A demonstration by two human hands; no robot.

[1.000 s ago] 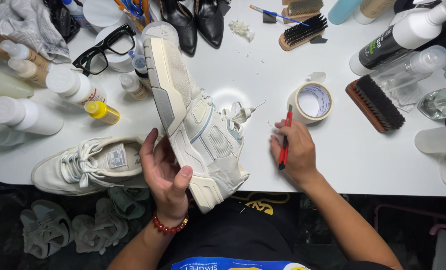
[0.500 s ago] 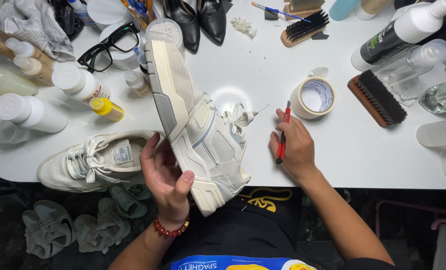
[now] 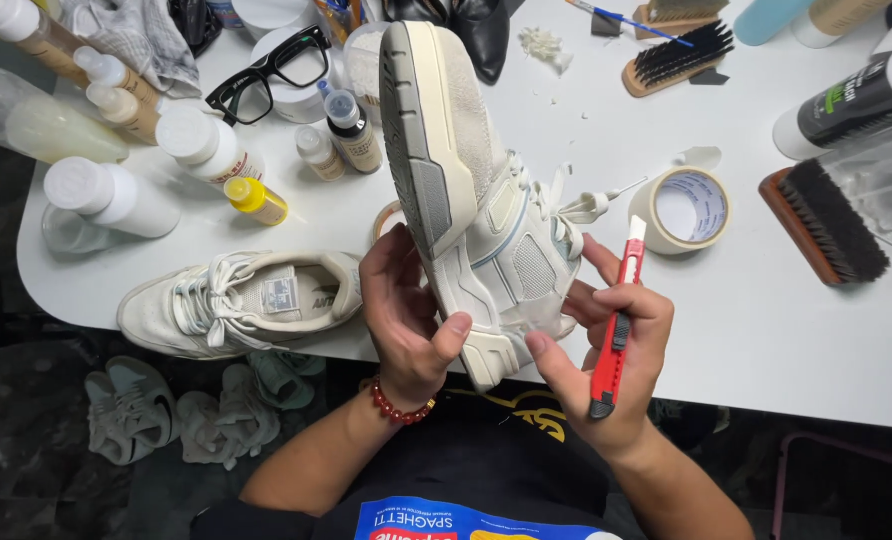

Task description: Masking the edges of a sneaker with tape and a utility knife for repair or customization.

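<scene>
Two hands hold up one white sneaker (image 3: 486, 210) over the tabletop (image 3: 766, 330) edge, sole turned left. The left hand (image 3: 406, 320) wraps its heel, thumb pressing. The right hand (image 3: 606, 350) grips a red box cutter (image 3: 616, 325), fingers seemingly touching the shoe's side.
</scene>
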